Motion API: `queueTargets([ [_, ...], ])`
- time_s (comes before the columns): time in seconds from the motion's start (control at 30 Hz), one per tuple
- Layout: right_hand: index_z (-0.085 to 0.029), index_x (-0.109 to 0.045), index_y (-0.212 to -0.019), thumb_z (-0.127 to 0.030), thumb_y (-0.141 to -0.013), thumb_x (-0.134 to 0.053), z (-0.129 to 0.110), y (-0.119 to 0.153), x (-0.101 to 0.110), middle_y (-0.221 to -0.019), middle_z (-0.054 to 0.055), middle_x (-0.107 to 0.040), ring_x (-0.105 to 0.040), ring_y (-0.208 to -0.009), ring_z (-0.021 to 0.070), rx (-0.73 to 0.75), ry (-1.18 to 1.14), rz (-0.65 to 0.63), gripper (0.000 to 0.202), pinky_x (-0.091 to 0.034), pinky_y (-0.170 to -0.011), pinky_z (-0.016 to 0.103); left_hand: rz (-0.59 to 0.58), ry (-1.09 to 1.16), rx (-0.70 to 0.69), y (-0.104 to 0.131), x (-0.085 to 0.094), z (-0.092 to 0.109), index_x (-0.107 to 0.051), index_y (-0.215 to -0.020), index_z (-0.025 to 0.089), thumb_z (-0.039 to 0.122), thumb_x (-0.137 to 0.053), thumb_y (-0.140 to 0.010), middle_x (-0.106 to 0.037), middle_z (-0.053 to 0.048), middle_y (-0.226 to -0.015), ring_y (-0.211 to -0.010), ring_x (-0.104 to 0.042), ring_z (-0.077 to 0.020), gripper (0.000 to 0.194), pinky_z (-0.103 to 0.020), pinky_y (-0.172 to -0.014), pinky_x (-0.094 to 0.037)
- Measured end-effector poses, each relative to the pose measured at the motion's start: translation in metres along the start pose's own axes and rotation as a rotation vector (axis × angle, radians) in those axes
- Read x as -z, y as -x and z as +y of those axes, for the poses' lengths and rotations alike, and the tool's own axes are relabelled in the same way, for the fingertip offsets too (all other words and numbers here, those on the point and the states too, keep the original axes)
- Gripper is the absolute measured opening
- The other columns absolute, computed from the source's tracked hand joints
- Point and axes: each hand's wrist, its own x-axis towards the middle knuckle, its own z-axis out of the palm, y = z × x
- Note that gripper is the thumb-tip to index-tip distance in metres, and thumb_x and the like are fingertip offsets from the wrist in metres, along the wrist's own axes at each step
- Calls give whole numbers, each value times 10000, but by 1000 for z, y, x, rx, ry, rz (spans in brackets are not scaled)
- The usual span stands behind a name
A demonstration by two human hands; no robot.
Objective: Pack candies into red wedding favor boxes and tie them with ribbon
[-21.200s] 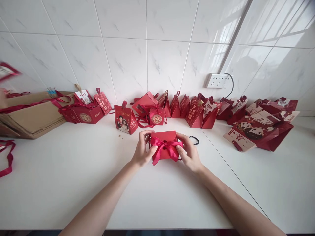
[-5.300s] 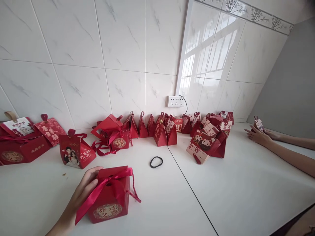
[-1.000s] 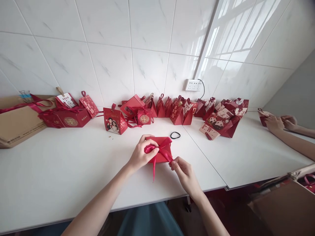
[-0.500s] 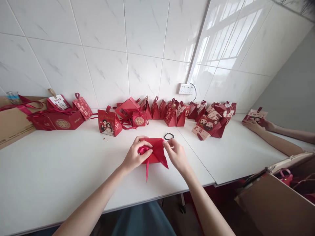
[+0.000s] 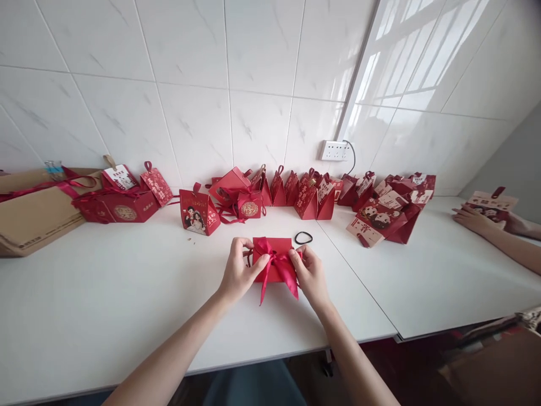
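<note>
A small red gift box (image 5: 279, 276) rests on the white table in front of me, with a shiny red ribbon (image 5: 285, 274) tied across its top in a bow. Two ribbon tails hang over the box's near side. My left hand (image 5: 242, 265) grips the ribbon at the left of the bow, its thumb by the knot and its fingers curled at the box's left side. At the right, my right hand (image 5: 307, 269) pinches the ribbon between thumb and fingers. A black elastic band (image 5: 303, 238) lies just behind the box.
Several red gift boxes (image 5: 315, 197) line the wall. One printed box (image 5: 198, 213) stands nearer, left of centre. A brown cardboard box (image 5: 38, 220) is at the far left. Another person's hands (image 5: 477, 220) hold a printed box (image 5: 492, 204) at right. A socket strip (image 5: 335, 150) is on the wall.
The ribbon has gone from a loose, spread shape to a bow with both tails hanging forward. My right hand has shifted onto the bow's right side. The view has turned left.
</note>
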Motion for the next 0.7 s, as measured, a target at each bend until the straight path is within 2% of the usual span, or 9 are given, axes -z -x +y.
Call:
queueTargets([
  [0.07,-209,-382,-664,-529,-841,-503,1,1,0,-588,-37,-417,-347,-517,96,22,-2,-11,386,-297,-469,230,-22,38,29,-1,1,5,-427,-991,216,446,-611,-738,-489,-8,-877,-847,-536,-161,388,-333,-813,-454],
  [0.13,-210,-387,-672,-513,-847,-499,2,3,0,-595,-37,-419,-353,-526,100,46,7,-18,367,-309,-484,236,-26,19,23,-1,2,9,-462,-1030,218,445,-580,-768,-497,-18,-888,-851,-523,-163,365,-311,-775,-452],
  [0.23,-211,-388,-679,-478,-849,-507,1,6,1,-605,-39,-421,-360,-544,103,84,25,-24,339,-322,-513,241,20,-56,-11,0,1,14,-512,-873,209,396,-501,-838,-485,-17,-841,-771,-490,-140,191,-275,-710,-436],
  [0.33,-211,-378,-680,-455,-848,-519,1,9,1,-617,-41,-422,-365,-561,103,104,37,-17,328,-323,-527,239,44,-86,-49,2,-1,16,-468,-758,204,356,-473,-859,-454,2,-764,-676,-459,-121,182,-257,-662,-421],
  [0.43,-212,-375,-684,-461,-853,-518,1,9,2,-621,-42,-427,-354,-549,99,63,7,-18,333,-314,-516,237,37,-28,-36,5,-3,13,-418,-740,209,332,-422,-886,-456,16,-712,-649,-460,-116,191,-246,-647,-415],
  [0.7,-209,-389,-669,-525,-836,-527,-4,7,3,-605,-35,-434,-358,-523,96,-17,-106,-29,383,-326,-492,233,116,63,61,10,-9,11,-382,-709,214,296,-395,-888,-450,25,-631,-568,-437,-113,196,-224,-554,-399],
])
